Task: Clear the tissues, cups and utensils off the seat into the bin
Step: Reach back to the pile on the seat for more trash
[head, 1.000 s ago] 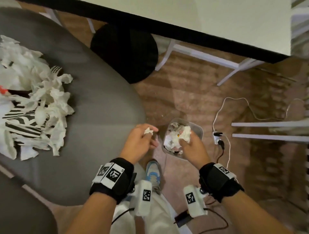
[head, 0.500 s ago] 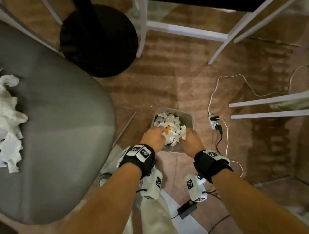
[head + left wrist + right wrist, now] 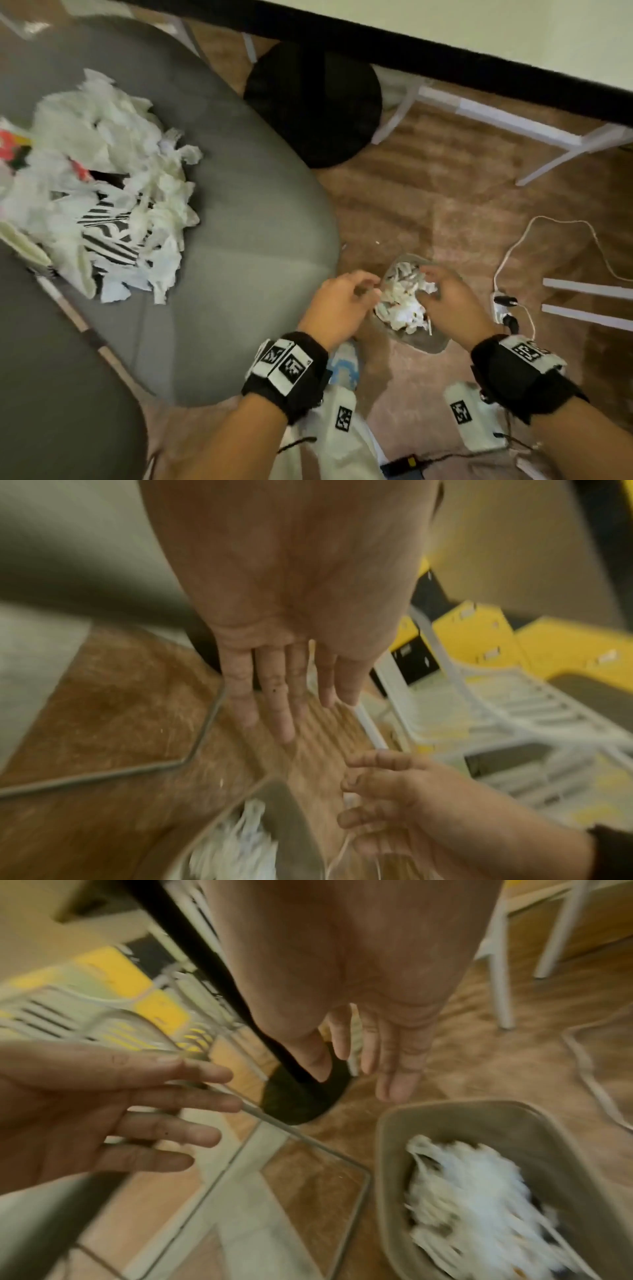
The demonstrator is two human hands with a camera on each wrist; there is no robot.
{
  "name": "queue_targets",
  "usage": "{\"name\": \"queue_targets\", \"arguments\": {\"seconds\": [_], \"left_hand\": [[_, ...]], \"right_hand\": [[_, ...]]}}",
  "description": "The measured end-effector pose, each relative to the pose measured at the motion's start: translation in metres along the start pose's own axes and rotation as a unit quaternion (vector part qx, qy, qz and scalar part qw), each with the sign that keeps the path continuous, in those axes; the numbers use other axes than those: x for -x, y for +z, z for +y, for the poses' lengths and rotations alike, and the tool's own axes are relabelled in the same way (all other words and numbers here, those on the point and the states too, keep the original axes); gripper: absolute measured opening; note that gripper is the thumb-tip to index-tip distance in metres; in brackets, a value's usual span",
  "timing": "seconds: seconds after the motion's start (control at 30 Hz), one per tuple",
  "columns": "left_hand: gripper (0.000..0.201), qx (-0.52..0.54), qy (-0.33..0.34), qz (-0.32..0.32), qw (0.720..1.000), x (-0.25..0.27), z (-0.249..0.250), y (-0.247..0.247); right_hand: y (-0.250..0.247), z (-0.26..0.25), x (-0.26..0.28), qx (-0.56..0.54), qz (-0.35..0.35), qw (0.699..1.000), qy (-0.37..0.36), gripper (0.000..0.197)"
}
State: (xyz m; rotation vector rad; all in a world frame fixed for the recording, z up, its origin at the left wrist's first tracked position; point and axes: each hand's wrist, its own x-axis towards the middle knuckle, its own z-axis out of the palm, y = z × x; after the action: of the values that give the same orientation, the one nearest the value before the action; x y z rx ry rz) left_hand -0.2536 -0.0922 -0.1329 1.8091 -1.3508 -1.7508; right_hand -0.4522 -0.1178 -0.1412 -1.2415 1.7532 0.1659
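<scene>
A heap of crumpled white tissues (image 3: 113,192) with striped and red cups lies on the left of the grey seat (image 3: 246,274). On the floor stands the small grey bin (image 3: 428,342), full of white tissues (image 3: 400,305). My left hand (image 3: 342,301) hovers just left of the bin, fingers straight and empty (image 3: 284,691). Over the bin's right side my right hand (image 3: 448,298) is spread and also holds nothing (image 3: 377,1056). The bin rim (image 3: 455,1110) and its tissues (image 3: 472,1204) show below the right fingers.
A black round stool base (image 3: 313,102) stands behind the bin. White table legs (image 3: 479,113) and a black-edged table top (image 3: 445,41) run across the back. A white cable and plug (image 3: 507,301) lie right of the bin. My shoe (image 3: 342,363) is beside it.
Both hands have come up out of the bin and opened; the tissue pieces they held are gone from them. The view has swung back left, showing the seat's heap again.
</scene>
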Motion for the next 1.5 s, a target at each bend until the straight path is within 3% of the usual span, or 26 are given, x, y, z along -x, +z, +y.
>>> {"name": "queue_targets", "arguments": {"seconds": [0.07, 0.2, 0.33, 0.4, 0.63, 0.77, 0.9, 1.03, 1.2, 1.37, 1.5], "left_hand": [[0.013, 0.083, 0.001, 0.081, 0.993, 0.023, 0.000, -0.045], [0.011, 0.110, 0.002, 0.279, 0.954, 0.058, -0.026, -0.141], [0.009, 0.066, -0.043, 0.481, 0.873, 0.086, -0.060, -0.223], [0.012, 0.064, -0.074, 0.536, 0.838, 0.094, -0.078, -0.252], [0.053, -0.024, -0.197, 0.607, 0.770, 0.098, -0.128, -0.309], [0.081, -0.003, -0.242, 0.534, 0.811, 0.088, -0.147, -0.317], [0.065, 0.009, -0.246, 0.539, 0.806, 0.085, -0.154, -0.321], [0.047, 0.060, -0.221, 0.580, 0.782, 0.088, -0.149, -0.316], [0.043, 0.082, -0.150, 0.627, 0.760, 0.089, -0.133, -0.302], [0.040, 0.087, -0.097, 0.663, 0.737, 0.094, -0.114, -0.296], [0.031, 0.106, -0.049, 0.666, 0.737, 0.099, -0.097, -0.290]], "right_hand": [[-0.006, -0.049, 0.006, 0.013, 0.005, 0.998, -0.058, 0.034], [0.006, -0.146, 0.001, 0.039, 0.001, 0.982, -0.182, 0.026], [0.045, -0.227, -0.004, 0.089, -0.002, 0.954, -0.286, 0.021], [0.070, -0.259, 0.000, 0.119, -0.002, 0.938, -0.325, 0.021], [0.159, -0.338, 0.016, 0.213, -0.022, 0.884, -0.416, 0.031], [0.203, -0.363, 0.019, 0.280, 0.024, 0.855, -0.437, 0.049], [0.228, -0.375, 0.010, 0.364, 0.079, 0.841, -0.393, 0.069], [0.232, -0.376, 0.009, 0.362, 0.095, 0.849, -0.374, 0.049], [0.212, -0.370, 0.018, 0.305, 0.136, 0.855, -0.397, 0.025], [0.187, -0.356, 0.024, 0.217, 0.189, 0.860, -0.421, 0.022], [0.169, -0.341, 0.030, 0.142, 0.215, 0.869, -0.422, 0.020]]}}
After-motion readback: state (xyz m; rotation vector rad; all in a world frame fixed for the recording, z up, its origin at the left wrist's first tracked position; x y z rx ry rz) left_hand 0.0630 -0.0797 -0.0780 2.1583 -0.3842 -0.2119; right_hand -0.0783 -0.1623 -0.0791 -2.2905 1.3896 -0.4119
